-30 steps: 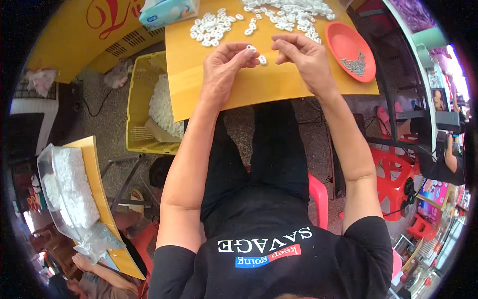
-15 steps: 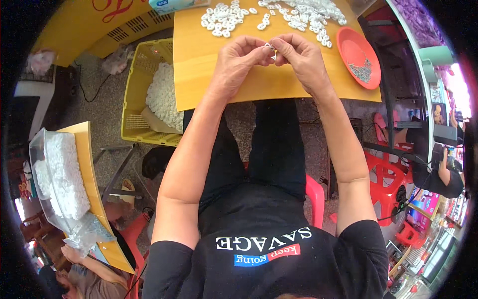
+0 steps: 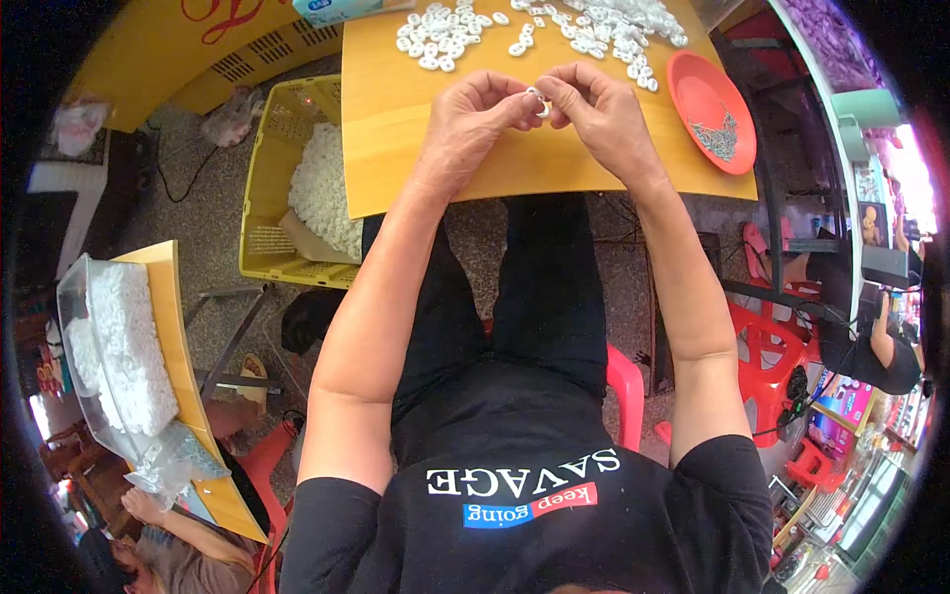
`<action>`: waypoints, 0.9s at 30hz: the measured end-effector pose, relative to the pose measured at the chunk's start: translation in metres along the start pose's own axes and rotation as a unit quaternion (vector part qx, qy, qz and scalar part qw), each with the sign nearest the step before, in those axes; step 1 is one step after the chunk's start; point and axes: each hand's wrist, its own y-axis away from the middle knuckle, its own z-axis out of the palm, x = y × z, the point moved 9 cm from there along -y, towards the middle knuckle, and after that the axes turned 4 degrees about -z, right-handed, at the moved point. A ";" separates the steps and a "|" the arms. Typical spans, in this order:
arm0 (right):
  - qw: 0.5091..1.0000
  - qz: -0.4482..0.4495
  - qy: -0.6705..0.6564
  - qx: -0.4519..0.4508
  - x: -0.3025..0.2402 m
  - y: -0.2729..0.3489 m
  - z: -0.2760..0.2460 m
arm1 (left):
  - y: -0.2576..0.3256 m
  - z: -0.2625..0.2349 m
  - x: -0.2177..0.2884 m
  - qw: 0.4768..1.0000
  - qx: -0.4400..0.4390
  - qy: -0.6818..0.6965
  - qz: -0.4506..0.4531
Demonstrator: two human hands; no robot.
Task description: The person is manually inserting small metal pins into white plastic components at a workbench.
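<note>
Over the near part of the yellow-brown tabletop (image 3: 416, 168), my two hands meet at the fingertips. Between thumb and fingers my left hand (image 3: 470, 119) pinches a small white plastic piece (image 3: 543, 111), whose curved edge shows in the gap. My right hand (image 3: 599, 111) is closed in a pinch against the same spot; a tiny dark glint shows there, too small to name. Beyond my hands lie loose white two-holed plastic pieces (image 3: 435, 38) and a larger heap of them (image 3: 633, 25). To the right, a red plate (image 3: 693, 89) holds many thin metal pins (image 3: 719, 139).
A yellow crate (image 3: 259, 188) full of white pieces stands on the floor at the table's left. Farther left, a clear bin (image 3: 74, 297) of white pieces sits on another table, with a person's hand (image 3: 143, 505) near it. Red plastic stools (image 3: 767, 361) stand at right.
My hands stay together at the same place, with small finger shifts. The white piece between them has turned slightly and shows a rounder edge.
</note>
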 end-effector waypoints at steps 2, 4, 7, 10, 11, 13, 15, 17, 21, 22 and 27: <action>0.999 -0.021 0.045 0.003 -0.004 0.000 0.000 | 0.000 0.000 0.000 1.000 -0.002 -0.007 0.001; 0.999 0.016 0.029 0.018 0.003 0.000 0.000 | -0.001 -0.002 0.000 1.000 0.009 -0.016 0.002; 0.998 0.043 -0.008 0.033 0.009 0.005 0.004 | -0.001 -0.004 -0.001 1.000 0.011 -0.024 0.013; 0.998 0.019 -0.007 0.058 0.017 0.009 0.004 | -0.001 0.001 0.001 0.999 0.009 -0.032 0.003; 0.998 0.017 -0.007 0.060 0.016 0.008 0.005 | -0.001 0.000 0.001 0.999 0.007 -0.034 0.005; 0.995 0.029 -0.065 0.077 0.015 0.008 0.006 | -0.001 -0.002 0.002 1.000 0.018 -0.011 0.006; 0.994 0.026 -0.067 0.082 0.014 0.007 0.007 | -0.001 -0.005 0.000 0.999 0.030 0.023 -0.009; 0.994 0.025 -0.069 0.086 0.010 0.006 0.007 | 0.000 -0.008 -0.003 0.997 0.042 0.059 -0.025; 0.993 -0.055 0.062 0.085 -0.012 0.003 0.003 | 0.000 -0.010 -0.006 0.995 0.041 0.085 -0.040; 0.986 -0.094 0.109 0.088 -0.019 0.003 0.003 | 0.000 -0.009 -0.006 0.994 0.036 0.091 -0.039; 0.992 -0.046 -0.015 0.120 0.002 0.006 0.012 | -0.001 -0.012 -0.005 0.997 0.057 0.055 -0.010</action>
